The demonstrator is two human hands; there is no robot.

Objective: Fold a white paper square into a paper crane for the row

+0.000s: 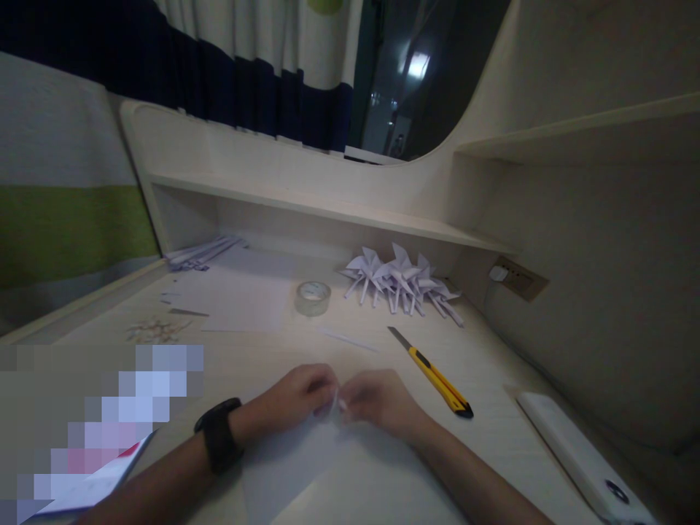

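Note:
Near the front middle of the desk, my left hand [298, 394], with a dark watch on the wrist, has its fingertips pinched on a sheet of white paper [287, 470]. Opposite it, my right hand [383, 401] is closed on the paper's upper edge, the fingertips of both hands almost meeting. The edge looks bent or rolled there, but blur hides the detail. Beyond the hands lies a thin paper strip [348, 340]. To the right rests a yellow utility knife [437, 379] with its blade out. A roll of clear tape [313, 299] sits farther back.
Several white paper pinwheels [402, 277] are heaped at the back right. White sheets [254, 288] and paper sticks [205, 254] lie back left, near a pile of small pale bits [157, 329]. A white oblong device [580, 456] stands at the right, below a wall socket [522, 278].

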